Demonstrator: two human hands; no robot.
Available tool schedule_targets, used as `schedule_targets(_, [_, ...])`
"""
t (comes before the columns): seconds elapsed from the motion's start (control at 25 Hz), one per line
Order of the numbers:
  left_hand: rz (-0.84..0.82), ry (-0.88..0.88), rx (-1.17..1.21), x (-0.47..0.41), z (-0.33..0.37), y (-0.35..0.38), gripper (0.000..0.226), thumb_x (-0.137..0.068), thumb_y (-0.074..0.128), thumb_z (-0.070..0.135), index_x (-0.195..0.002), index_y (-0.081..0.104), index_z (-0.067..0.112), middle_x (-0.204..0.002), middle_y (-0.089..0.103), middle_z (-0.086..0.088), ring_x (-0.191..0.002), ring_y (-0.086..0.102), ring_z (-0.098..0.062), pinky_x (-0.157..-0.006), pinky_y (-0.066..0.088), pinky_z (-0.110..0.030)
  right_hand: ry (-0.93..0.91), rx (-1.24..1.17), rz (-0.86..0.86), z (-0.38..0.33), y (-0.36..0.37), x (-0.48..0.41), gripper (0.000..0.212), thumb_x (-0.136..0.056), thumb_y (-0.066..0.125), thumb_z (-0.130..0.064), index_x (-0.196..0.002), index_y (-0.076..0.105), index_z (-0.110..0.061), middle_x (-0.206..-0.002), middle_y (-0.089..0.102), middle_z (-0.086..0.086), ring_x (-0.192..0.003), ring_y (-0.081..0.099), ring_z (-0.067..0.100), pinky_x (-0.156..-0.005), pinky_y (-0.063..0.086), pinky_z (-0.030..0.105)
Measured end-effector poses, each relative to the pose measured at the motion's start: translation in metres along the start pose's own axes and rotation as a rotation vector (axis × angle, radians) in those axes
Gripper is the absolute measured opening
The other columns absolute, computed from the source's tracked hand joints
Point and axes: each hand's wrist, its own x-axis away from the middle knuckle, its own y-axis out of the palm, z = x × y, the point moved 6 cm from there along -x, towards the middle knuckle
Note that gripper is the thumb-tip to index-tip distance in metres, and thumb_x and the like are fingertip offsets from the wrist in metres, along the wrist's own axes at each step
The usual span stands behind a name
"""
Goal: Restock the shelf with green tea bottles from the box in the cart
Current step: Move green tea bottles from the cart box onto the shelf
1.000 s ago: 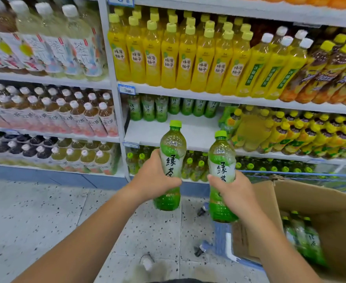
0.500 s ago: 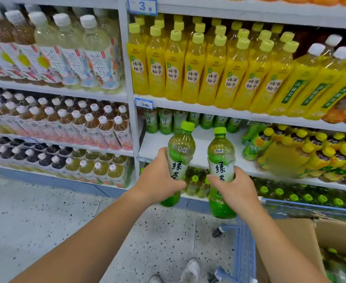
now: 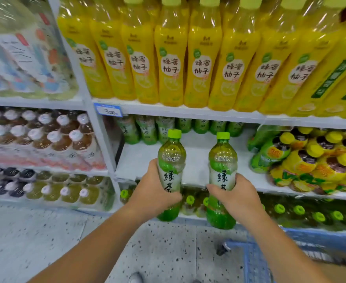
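My left hand grips one green tea bottle by its middle, upright, green cap on top. My right hand grips a second green tea bottle the same way. Both bottles hover just in front of the white middle shelf, whose front part is bare. A row of green tea bottles stands at the back of that shelf. The blue cart shows at the lower right; the box is out of view.
Yellow honey-pomelo bottles fill the shelf above. Yellow-capped bottles in green and yellow wrap crowd the right of the middle shelf. Green-capped bottles sit on the shelf below. Brown tea bottles fill the left bay. Speckled floor lies below.
I have stepped closer to the shelves, which now fill the view. Both hands have carried their bottles forward, up to the front of the middle shelf. The box has left the view.
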Motion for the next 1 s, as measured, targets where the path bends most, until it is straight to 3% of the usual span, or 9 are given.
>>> schedule_targets(0.12, [-0.011, 0.044, 0.035, -0.045, -0.027, 0.019, 0.073, -0.052, 0.084, 0.034, -0.103, 0.040, 0.060, -0.094, 0.064, 0.028, -0.082, 0.066, 0.006, -0.055, 0.053, -0.014, -0.002, -0.022, 0.036, 0.025, 0.021, -0.036, 0.033, -0.067, 0.083, -0.047, -0.086, 0.061, -0.032, -0.069, 0.067, -0.026, -0.066, 0.061, -0.014, -0.043, 0.040, 0.008])
schedule_targets(0.2, [0.021, 0.075, 0.058, -0.073, -0.043, 0.026, 0.072, -0.053, 0.083, 0.035, -0.106, 0.040, 0.059, -0.096, 0.063, 0.030, -0.081, 0.067, 0.006, -0.053, 0.052, -0.013, -0.023, -0.032, 0.050, 0.036, 0.038, -0.059, 0.032, -0.068, 0.085, -0.041, -0.087, 0.061, -0.031, -0.070, 0.068, -0.022, -0.067, 0.061, -0.015, -0.040, 0.039, 0.005])
schedule_targets(0.4, [0.125, 0.291, 0.091, -0.129, -0.044, 0.036, 0.076, -0.055, 0.086, 0.040, -0.105, 0.036, 0.068, -0.103, 0.059, 0.042, -0.088, 0.062, 0.018, -0.061, 0.047, -0.002, -0.144, -0.050, 0.212, 0.033, 0.050, -0.113, 0.039, -0.066, 0.086, -0.041, -0.092, 0.060, -0.031, -0.081, 0.068, -0.017, -0.068, 0.061, -0.013, -0.049, 0.041, 0.005])
schedule_targets(0.56, [0.110, 0.418, 0.141, -0.151, -0.041, 0.041, 0.082, -0.061, 0.087, 0.033, -0.123, 0.037, 0.051, -0.112, 0.058, 0.039, -0.101, 0.060, 0.017, -0.073, 0.045, 0.000, -0.279, -0.148, 0.266, 0.020, 0.053, -0.136, 0.041, -0.072, 0.085, -0.032, -0.108, 0.067, -0.025, -0.089, 0.073, -0.015, -0.076, 0.067, -0.006, -0.064, 0.053, 0.012])
schedule_targets(0.68, [0.088, 0.481, 0.186, -0.161, -0.045, 0.046, 0.080, -0.067, 0.088, 0.021, -0.117, 0.038, 0.060, -0.114, 0.060, 0.037, -0.107, 0.060, 0.012, -0.081, 0.046, -0.002, -0.349, -0.232, 0.279, 0.019, 0.061, -0.143, 0.048, -0.076, 0.085, -0.020, -0.117, 0.061, -0.023, -0.101, 0.073, -0.013, -0.090, 0.069, 0.000, -0.082, 0.058, 0.028])
schedule_targets(0.8, [0.112, 0.535, 0.209, -0.165, -0.048, 0.049, 0.080, -0.070, 0.087, 0.016, -0.121, 0.041, 0.057, -0.117, 0.063, 0.029, -0.111, 0.062, 0.005, -0.085, 0.047, -0.006, -0.379, -0.269, 0.264, 0.024, 0.068, -0.151, 0.048, -0.078, 0.084, -0.016, -0.121, 0.061, -0.017, -0.106, 0.074, -0.008, -0.096, 0.070, 0.005, -0.088, 0.059, 0.035])
schedule_targets(0.88, [0.109, 0.533, 0.196, -0.167, -0.057, 0.051, 0.078, -0.070, 0.088, 0.017, -0.121, 0.044, 0.055, -0.117, 0.064, 0.024, -0.110, 0.062, 0.005, -0.084, 0.048, -0.007, -0.388, -0.267, 0.228, 0.026, 0.068, -0.155, 0.050, -0.078, 0.084, -0.017, -0.122, 0.061, -0.017, -0.106, 0.074, -0.008, -0.095, 0.070, 0.003, -0.085, 0.059, 0.029])
schedule_targets(1.0, [0.122, 0.381, 0.055, -0.164, -0.085, 0.057, 0.069, -0.068, 0.092, 0.030, -0.120, 0.051, 0.048, -0.120, 0.054, 0.016, -0.109, 0.057, 0.006, -0.089, 0.048, -0.010, -0.364, -0.218, 0.145, 0.039, 0.071, -0.157, 0.058, -0.075, 0.087, -0.020, -0.124, 0.056, -0.020, -0.108, 0.070, -0.012, -0.093, 0.066, -0.010, -0.078, 0.054, 0.011])
